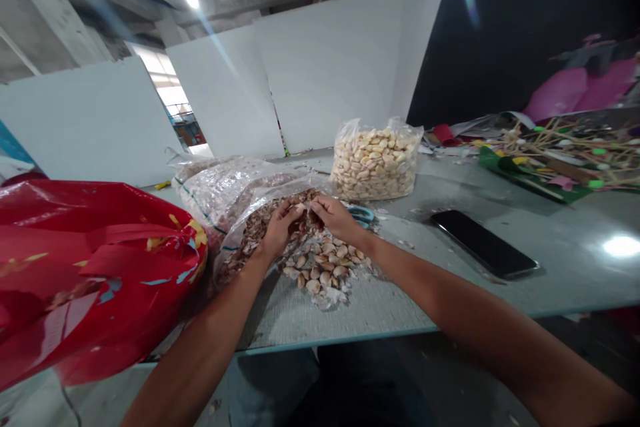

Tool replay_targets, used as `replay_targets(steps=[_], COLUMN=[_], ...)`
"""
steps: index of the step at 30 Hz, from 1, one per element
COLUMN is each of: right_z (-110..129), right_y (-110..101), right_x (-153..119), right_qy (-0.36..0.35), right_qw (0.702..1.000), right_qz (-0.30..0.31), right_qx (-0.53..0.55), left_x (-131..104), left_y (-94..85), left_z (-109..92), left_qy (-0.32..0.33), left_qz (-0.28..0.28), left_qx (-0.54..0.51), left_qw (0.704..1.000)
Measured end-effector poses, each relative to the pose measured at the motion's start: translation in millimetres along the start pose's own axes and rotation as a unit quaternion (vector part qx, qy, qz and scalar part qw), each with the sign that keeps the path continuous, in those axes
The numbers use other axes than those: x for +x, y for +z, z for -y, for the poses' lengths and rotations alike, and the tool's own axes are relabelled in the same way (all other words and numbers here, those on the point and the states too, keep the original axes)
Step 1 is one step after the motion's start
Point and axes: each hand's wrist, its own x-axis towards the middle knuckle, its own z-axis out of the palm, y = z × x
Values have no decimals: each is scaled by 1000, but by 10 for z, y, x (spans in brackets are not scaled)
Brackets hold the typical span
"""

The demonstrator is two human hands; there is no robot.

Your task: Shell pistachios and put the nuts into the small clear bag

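Observation:
Both hands meet over the mouth of a clear bag of brown peelings (255, 227). My left hand (285, 223) pinches a small pale piece, which looks like a garlic clove (301, 207). Close beside it, my right hand (329, 215) has its fingers pressed together at the same piece. Unpeeled cloves (327, 263) lie in a loose pile on the table just below the hands, with thin white skins (330, 297) at the near side. Behind the right hand stands a clear bag of peeled cloves (375, 160). Blue scissor handles (361, 215) show beside the right wrist.
A large red plastic bag (135, 267) bulges at the left. On the right of the table (350, 320) lies a black phone (484, 243). Sticks and coloured scraps (565, 153) are heaped at the back right, near a pink spray bottle (560, 93). White panels (340, 67) stand behind.

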Motion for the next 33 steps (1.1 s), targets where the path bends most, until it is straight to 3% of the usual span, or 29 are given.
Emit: replay_targets(steps=[10,16,25,33], right_z=[-30,-56,-58,27], right_y=[-7,-15,-52,-120], right_x=[-14,2,-6,-13], right_qy=[-5,-19,-72,-109], right_qw=[999,999,987,977], right_qz=[-44,-41,-63,-10], right_qx=[-4,-5,-130,-182], left_x=[-9,2,48,87], left_y=[23,6,-58,-125], left_z=[-37,-29,12,50], left_qy=[-11,-1,14,42], left_qz=[-12,5,-24,-62], left_qx=[7,28,116,185], left_qw=[1000,1000,993,980])
